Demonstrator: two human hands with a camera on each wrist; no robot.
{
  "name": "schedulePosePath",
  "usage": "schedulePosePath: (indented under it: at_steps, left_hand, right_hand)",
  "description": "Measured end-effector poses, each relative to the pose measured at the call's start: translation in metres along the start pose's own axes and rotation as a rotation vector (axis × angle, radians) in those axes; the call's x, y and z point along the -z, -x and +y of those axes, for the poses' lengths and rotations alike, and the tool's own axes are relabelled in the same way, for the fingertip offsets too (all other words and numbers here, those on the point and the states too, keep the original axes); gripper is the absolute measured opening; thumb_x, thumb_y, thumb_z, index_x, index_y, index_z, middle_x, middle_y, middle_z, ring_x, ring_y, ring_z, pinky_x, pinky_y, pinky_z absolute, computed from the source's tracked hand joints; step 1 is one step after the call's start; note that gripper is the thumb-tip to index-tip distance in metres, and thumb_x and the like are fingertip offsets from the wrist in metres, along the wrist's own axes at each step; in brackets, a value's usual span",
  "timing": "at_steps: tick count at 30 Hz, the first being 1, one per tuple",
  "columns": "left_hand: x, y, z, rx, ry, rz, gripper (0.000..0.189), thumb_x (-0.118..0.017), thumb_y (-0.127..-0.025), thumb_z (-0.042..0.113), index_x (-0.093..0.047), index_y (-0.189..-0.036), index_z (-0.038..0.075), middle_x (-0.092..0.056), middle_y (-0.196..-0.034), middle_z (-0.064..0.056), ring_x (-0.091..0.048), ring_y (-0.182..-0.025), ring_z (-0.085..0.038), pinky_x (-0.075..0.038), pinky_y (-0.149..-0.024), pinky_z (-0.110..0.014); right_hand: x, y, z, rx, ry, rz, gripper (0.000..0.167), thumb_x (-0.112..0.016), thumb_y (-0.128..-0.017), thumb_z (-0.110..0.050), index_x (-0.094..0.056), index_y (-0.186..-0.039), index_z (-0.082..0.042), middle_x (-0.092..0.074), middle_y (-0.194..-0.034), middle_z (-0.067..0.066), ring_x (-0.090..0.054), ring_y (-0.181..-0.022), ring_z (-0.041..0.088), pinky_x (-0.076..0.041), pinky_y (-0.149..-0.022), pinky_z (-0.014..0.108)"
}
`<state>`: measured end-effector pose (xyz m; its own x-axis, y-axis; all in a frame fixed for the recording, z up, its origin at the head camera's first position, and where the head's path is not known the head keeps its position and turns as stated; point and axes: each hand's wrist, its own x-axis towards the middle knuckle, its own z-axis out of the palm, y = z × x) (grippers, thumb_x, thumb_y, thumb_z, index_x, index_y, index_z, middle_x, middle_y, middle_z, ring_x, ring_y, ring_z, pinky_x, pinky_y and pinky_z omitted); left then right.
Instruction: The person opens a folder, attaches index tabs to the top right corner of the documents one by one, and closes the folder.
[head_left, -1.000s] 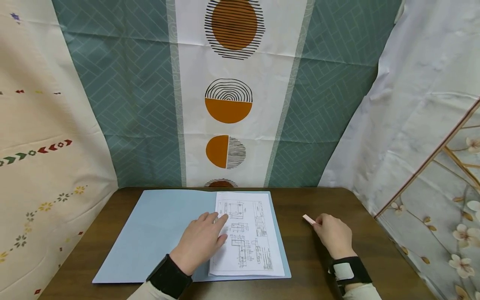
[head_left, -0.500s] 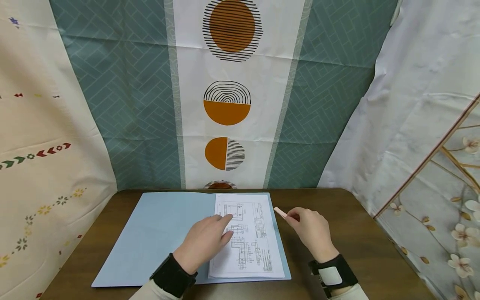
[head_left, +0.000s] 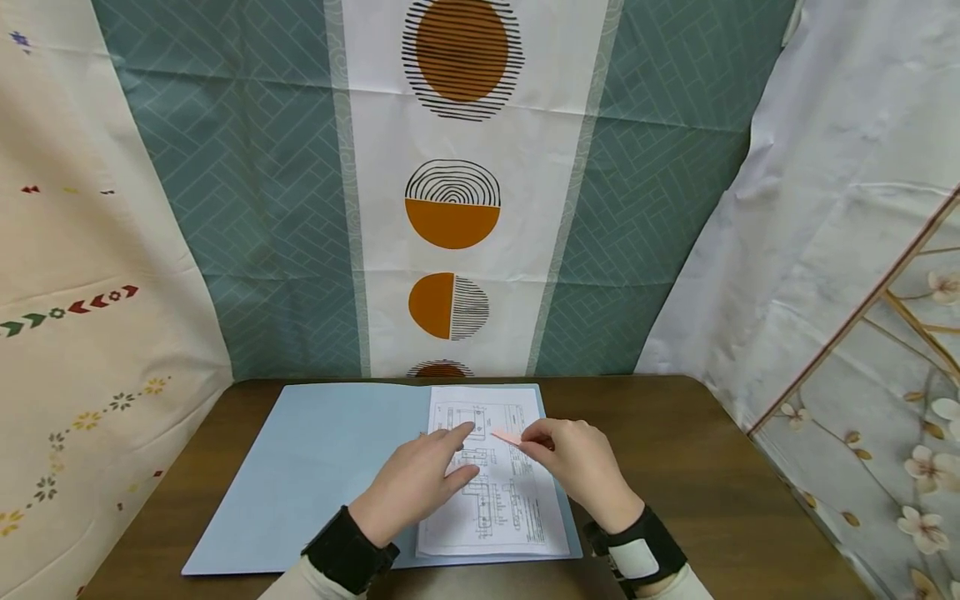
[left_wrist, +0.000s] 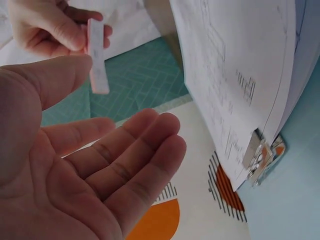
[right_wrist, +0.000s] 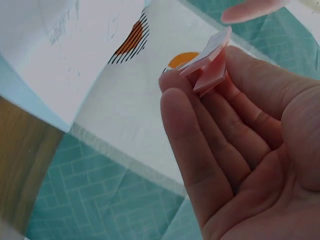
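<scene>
A small pink pad that looks like sticky notes is pinched between the thumb and fingers of my right hand, above the printed drawing sheets. In the right wrist view the pad shows pink leaves spread apart at one end. My left hand has its fingers extended over the left part of the sheets, apart from the pad; in the left wrist view its palm holds nothing. The sheets lie in the right half of an open light blue folder, under a metal clip.
The folder lies on a dark brown wooden table. Bare tabletop shows to the right of it. Behind the table hangs a green and white patterned cloth, with a cream cloth on the left and a white floral cloth on the right.
My right hand has moved left with the pad, from above the bare table to over the sheets. My left hand has shifted slightly right, its fingers spreading a little.
</scene>
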<state>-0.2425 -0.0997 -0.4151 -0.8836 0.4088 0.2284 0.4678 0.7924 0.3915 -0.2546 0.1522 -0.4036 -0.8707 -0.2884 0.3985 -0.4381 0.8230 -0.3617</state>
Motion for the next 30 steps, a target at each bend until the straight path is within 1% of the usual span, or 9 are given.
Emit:
schedulePosePath:
  at_steps: [3,6,9,12,18,23,26,30]
  left_hand:
    - [-0.004,-0.001,-0.003,-0.001,0.041,0.001,0.065,-0.084,-0.101,0.034,-0.06,-0.156,0.006,-0.078,-0.128,-0.012,-0.076,-0.112,-0.029,-0.06,-0.096,-0.056]
    - [-0.006,-0.001,-0.005,-0.015,0.09,0.01,0.064,-0.085,-0.1,0.032,-0.063,-0.153,0.006,-0.079,-0.119,-0.008,-0.076,-0.098,-0.022,-0.062,-0.085,-0.049]
    - [-0.008,-0.002,-0.007,-0.026,0.134,0.013,0.058,-0.086,-0.099,0.031,-0.067,-0.147,0.006,-0.079,-0.114,-0.006,-0.072,-0.091,-0.016,-0.059,-0.076,-0.039]
    - [-0.009,-0.003,-0.008,-0.033,0.165,0.019,0.047,-0.086,-0.099,0.03,-0.072,-0.138,0.009,-0.078,-0.108,-0.002,-0.067,-0.085,-0.011,-0.054,-0.069,-0.032]
    - [-0.007,-0.005,-0.01,-0.059,0.196,0.04,0.027,-0.087,-0.099,0.028,-0.078,-0.119,0.012,-0.072,-0.097,0.007,-0.06,-0.079,-0.006,-0.051,-0.066,-0.028]
    - [-0.005,-0.006,-0.011,-0.096,0.203,0.026,0.011,-0.085,-0.1,0.027,-0.078,-0.104,0.018,-0.062,-0.082,0.013,-0.054,-0.071,-0.005,-0.047,-0.063,-0.028]
    - [-0.004,-0.007,-0.01,-0.102,0.198,0.014,0.009,-0.085,-0.1,0.025,-0.078,-0.099,0.02,-0.058,-0.077,0.015,-0.052,-0.067,-0.004,-0.044,-0.064,-0.029]
    - [-0.004,-0.007,-0.009,-0.102,0.194,0.01,0.009,-0.084,-0.1,0.026,-0.078,-0.098,0.02,-0.058,-0.076,0.015,-0.051,-0.067,-0.004,-0.043,-0.066,-0.03]
  right_hand:
    - [-0.004,-0.001,-0.005,0.07,0.003,-0.021,0.008,-0.091,-0.093,-0.019,-0.084,-0.096,-0.018,-0.075,-0.083,-0.011,-0.054,-0.065,0.001,-0.048,-0.06,0.025]
    - [-0.008,0.0,-0.009,0.136,-0.011,-0.046,0.007,-0.091,-0.094,-0.02,-0.085,-0.098,-0.018,-0.077,-0.086,-0.01,-0.056,-0.067,0.0,-0.051,-0.063,0.024]
    - [-0.01,0.002,-0.011,0.178,-0.045,-0.074,0.007,-0.09,-0.095,-0.021,-0.086,-0.099,-0.018,-0.078,-0.089,-0.01,-0.06,-0.071,0.0,-0.055,-0.066,0.024]
    - [-0.012,0.002,-0.013,0.199,-0.061,-0.097,0.007,-0.089,-0.096,-0.022,-0.086,-0.101,-0.018,-0.079,-0.091,-0.01,-0.063,-0.075,-0.001,-0.057,-0.07,0.024]
    - [-0.012,0.003,-0.016,0.196,-0.053,-0.121,0.008,-0.088,-0.097,-0.025,-0.086,-0.101,-0.02,-0.078,-0.091,-0.011,-0.064,-0.078,-0.001,-0.058,-0.074,0.026]
    - [-0.012,0.003,-0.016,0.198,-0.06,-0.129,0.008,-0.087,-0.097,-0.026,-0.086,-0.102,-0.02,-0.078,-0.092,-0.012,-0.063,-0.078,-0.001,-0.058,-0.075,0.026]
    - [-0.013,0.003,-0.015,0.206,-0.066,-0.139,0.008,-0.087,-0.098,-0.027,-0.086,-0.102,-0.02,-0.078,-0.092,-0.012,-0.063,-0.078,-0.001,-0.058,-0.074,0.026]
    - [-0.013,0.003,-0.013,0.216,-0.071,-0.144,0.008,-0.087,-0.098,-0.026,-0.086,-0.103,-0.02,-0.078,-0.093,-0.013,-0.063,-0.079,-0.002,-0.058,-0.075,0.026]
